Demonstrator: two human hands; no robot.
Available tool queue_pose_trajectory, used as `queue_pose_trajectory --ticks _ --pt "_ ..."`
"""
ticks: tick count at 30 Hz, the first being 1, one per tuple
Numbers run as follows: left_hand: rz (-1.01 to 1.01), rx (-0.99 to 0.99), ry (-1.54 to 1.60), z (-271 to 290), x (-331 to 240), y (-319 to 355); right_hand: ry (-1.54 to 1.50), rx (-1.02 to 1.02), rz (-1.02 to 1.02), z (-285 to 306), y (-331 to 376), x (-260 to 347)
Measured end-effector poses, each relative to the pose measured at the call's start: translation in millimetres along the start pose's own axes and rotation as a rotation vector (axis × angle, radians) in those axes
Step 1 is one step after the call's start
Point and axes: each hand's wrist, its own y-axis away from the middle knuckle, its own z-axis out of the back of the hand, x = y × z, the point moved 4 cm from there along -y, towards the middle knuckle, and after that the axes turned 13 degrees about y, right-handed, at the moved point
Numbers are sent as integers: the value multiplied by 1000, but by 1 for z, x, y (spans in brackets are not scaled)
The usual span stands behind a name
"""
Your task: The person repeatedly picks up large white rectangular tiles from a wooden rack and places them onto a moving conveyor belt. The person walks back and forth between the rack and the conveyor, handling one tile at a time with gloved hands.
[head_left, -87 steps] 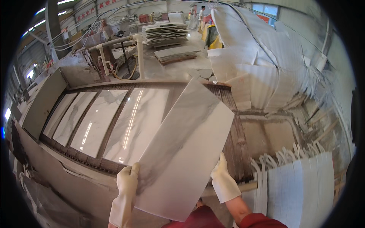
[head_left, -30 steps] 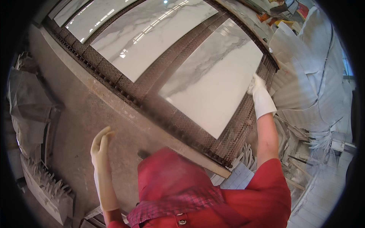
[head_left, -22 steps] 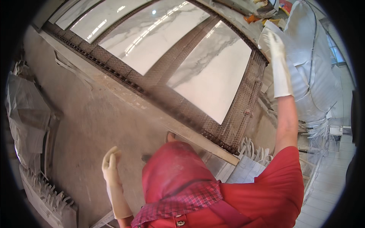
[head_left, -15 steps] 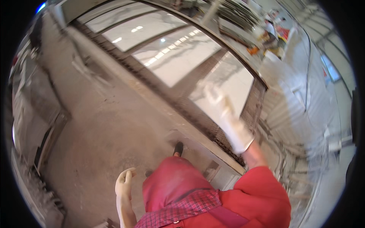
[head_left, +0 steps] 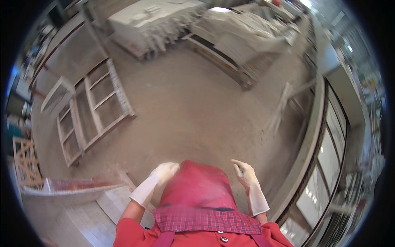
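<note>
Both my hands wear pale gloves with long cuffs and hang on either side of my dark red apron (head_left: 197, 185). On the left, my left hand (head_left: 165, 172) is next to the apron's edge; its fingers are blurred and partly turned from view. Nothing shows in my right hand (head_left: 245, 173), whose fingers are loosely apart off the apron's right side. Right of that hand runs a long conveyor (head_left: 297, 164) carrying white, grey-veined slabs (head_left: 311, 200).
A metal frame rack (head_left: 96, 115) stands at the left. Farther back are a covered stack (head_left: 154, 14) and a low cart (head_left: 216, 53) under pale sheeting. A pale, table-like surface (head_left: 78, 222) lies near left. Dusty brown floor (head_left: 185, 111) stretches ahead.
My view has swung left, so the conveyor now lies along the right edge. My right hand has come down from over the slabs to beside the apron.
</note>
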Motion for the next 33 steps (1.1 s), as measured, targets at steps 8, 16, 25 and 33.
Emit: queue_pose_trajectory --ticks 8,16,25,33 --pt "83 -328 219 11 90 10 237 311 60 -44 -108 -27" --pt "264 -414 421 77 102 -16 197 481 112 -73 -230 23" --pt "416 -756 562 119 139 25 444 724 236 -99 -364 135" --pt "519 -844 901 76 240 20 465 606 407 -127 -457 277"
